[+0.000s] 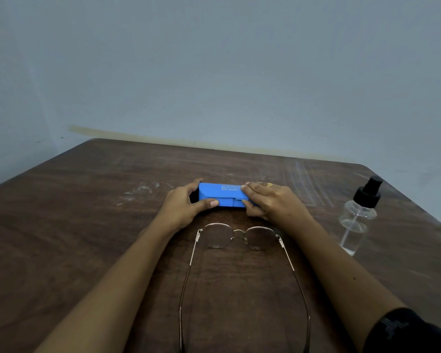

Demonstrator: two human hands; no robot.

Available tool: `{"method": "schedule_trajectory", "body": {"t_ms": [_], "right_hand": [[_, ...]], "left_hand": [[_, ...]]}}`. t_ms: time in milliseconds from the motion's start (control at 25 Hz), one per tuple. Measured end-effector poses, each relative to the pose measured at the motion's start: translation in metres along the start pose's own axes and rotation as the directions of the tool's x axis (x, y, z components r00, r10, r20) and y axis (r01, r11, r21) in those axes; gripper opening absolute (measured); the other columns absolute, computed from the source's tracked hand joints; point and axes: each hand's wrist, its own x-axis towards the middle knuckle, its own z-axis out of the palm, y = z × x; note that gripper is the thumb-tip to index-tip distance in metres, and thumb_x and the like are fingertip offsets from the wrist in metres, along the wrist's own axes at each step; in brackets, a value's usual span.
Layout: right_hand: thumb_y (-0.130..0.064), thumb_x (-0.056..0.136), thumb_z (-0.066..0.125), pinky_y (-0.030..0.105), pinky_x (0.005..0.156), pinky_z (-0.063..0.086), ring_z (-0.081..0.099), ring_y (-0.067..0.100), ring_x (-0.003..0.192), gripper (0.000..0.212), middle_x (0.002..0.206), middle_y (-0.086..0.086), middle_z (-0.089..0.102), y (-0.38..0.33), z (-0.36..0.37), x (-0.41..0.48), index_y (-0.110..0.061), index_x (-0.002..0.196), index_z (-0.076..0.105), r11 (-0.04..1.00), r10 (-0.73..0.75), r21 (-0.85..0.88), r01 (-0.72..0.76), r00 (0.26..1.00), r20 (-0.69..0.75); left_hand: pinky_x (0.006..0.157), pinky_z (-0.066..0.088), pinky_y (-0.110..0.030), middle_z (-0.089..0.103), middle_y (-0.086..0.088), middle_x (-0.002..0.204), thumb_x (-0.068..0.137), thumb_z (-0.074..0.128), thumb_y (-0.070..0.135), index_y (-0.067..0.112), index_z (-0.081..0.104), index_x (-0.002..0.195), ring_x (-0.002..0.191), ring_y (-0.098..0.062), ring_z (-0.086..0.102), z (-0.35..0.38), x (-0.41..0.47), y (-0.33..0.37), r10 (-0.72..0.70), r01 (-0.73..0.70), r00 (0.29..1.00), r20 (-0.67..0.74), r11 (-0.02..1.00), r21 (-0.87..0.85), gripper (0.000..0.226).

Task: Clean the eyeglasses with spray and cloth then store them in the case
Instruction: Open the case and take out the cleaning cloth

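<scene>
A blue eyeglass case point(220, 194) with white print lies across the middle of the wooden table point(87, 212), its flap down. My left hand point(183, 202) grips its left end, thumb on the front face. My right hand point(267, 200) holds its right end, fingers on top and thumb at the flap. Round thin-rimmed eyeglasses point(241, 236) lie unfolded on the table just in front of the case, between my forearms, temples pointing toward me. A clear spray bottle point(357, 217) with a black pump top stands to the right. No cloth is in view.
The table's far edge meets a pale wall point(214, 72). White smudges point(140, 192) mark the wood left of the case. A dark sleeve point(405, 329) covers my right upper arm at the lower right corner.
</scene>
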Motion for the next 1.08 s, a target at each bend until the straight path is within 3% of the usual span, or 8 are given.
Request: {"method": "schedule_trajectory", "body": {"t_ms": [200, 360, 600, 680, 760, 840, 960, 1080], "right_hand": [[0.000, 0.062, 0.077, 0.032, 0.043, 0.055, 0.071, 0.026, 0.063, 0.022, 0.077, 0.015, 0.074, -0.001, 0.002, 0.002, 0.005, 0.083, 0.070, 1.000, 0.016, -0.002, -0.016, 1.000, -0.026], [-0.016, 0.073, 0.075, 0.028, 0.056, 0.059, 0.072, 0.021, 0.077, 0.022, 0.090, 0.009, 0.076, 0.002, -0.006, -0.004, -0.004, 0.092, 0.072, 0.998, 0.049, 0.041, -0.049, 0.999, -0.006], [-0.040, 0.087, 0.052, 0.033, 0.080, 0.052, 0.066, 0.021, 0.098, 0.035, 0.107, -0.001, 0.072, -0.002, -0.012, -0.008, -0.016, 0.107, 0.068, 0.925, 0.356, 0.116, -0.362, 0.932, 0.072], [-0.035, 0.087, 0.057, 0.038, 0.095, 0.044, 0.058, 0.022, 0.110, 0.034, 0.118, 0.002, 0.066, 0.001, -0.010, -0.010, -0.014, 0.113, 0.063, 0.816, 0.508, 0.217, -0.536, 0.844, 0.173], [-0.029, 0.087, 0.058, 0.034, 0.101, 0.038, 0.050, 0.021, 0.119, 0.037, 0.128, 0.005, 0.057, 0.002, -0.009, -0.013, -0.012, 0.120, 0.056, 0.703, 0.576, 0.315, -0.637, 0.771, 0.273], [-0.021, 0.089, 0.056, 0.023, 0.098, 0.034, 0.046, 0.018, 0.119, 0.037, 0.133, 0.006, 0.048, -0.001, -0.008, -0.016, -0.011, 0.124, 0.051, 0.657, 0.591, 0.352, -0.667, 0.745, 0.309], [0.011, 0.087, 0.045, -0.002, 0.086, 0.033, 0.050, 0.002, 0.101, 0.041, 0.125, 0.003, 0.042, -0.006, -0.010, -0.017, -0.008, 0.122, 0.050, 0.595, 0.615, 0.470, -0.652, 0.746, 0.256], [0.017, 0.085, 0.039, -0.007, 0.074, 0.034, 0.053, -0.010, 0.083, 0.042, 0.116, 0.003, 0.043, -0.005, -0.007, -0.014, -0.004, 0.121, 0.049, 0.520, 0.689, 0.506, -0.688, 0.688, 0.226]], "left_hand": [[0.099, 0.028, -0.021, 0.043, -0.001, 0.144, 0.075, 0.070, 0.034, 0.016, 0.041, 0.136, 0.132, -0.017, 0.038, 0.001, 0.000, -0.002, 0.024, -0.025, 1.000, 0.009, 1.000, 0.003, 0.070], [0.110, 0.030, -0.032, 0.044, -0.004, 0.143, 0.072, 0.074, 0.028, 0.020, 0.035, 0.139, 0.133, -0.020, 0.037, -0.001, 0.001, -0.005, 0.010, -0.009, 0.998, 0.060, 1.000, -0.019, 0.078], [0.099, 0.033, -0.026, 0.048, -0.006, 0.135, 0.063, 0.081, 0.014, 0.024, 0.031, 0.141, 0.126, -0.021, 0.043, -0.003, 0.001, -0.005, 0.017, -0.015, 0.997, 0.071, 0.999, -0.037, 0.093], [0.100, 0.034, -0.028, 0.048, -0.007, 0.134, 0.062, 0.081, 0.015, 0.023, 0.029, 0.142, 0.126, -0.023, 0.043, -0.003, 0.001, -0.004, 0.011, -0.009, 0.998, 0.067, 1.000, -0.025, 0.095], [0.104, 0.035, -0.032, 0.046, -0.008, 0.139, 0.062, 0.082, 0.015, 0.020, 0.027, 0.142, 0.128, -0.023, 0.042, -0.003, 0.001, -0.004, -0.007, 0.007, 0.998, 0.063, 1.000, -0.001, 0.097], [0.102, 0.037, -0.029, 0.045, -0.009, 0.141, 0.060, 0.082, 0.011, 0.015, 0.028, 0.142, 0.125, -0.018, 0.045, -0.003, 0.001, -0.002, -0.030, 0.032, 0.998, 0.050, 0.999, -0.036, 0.098], [0.090, 0.039, -0.021, 0.050, -0.011, 0.136, 0.058, 0.083, 0.003, 0.010, 0.037, 0.126, 0.107, -0.009, 0.049, -0.003, 0.000, 0.001, -0.042, 0.047, 0.998, 0.037, 0.988, -0.144, 0.083], [0.088, 0.040, -0.023, 0.051, -0.011, 0.131, 0.058, 0.082, 0.000, 0.015, 0.037, 0.108, 0.103, -0.010, 0.050, -0.003, -0.001, 0.001, -0.022, 0.028, 0.999, 0.032, 0.985, -0.170, 0.069]]}}
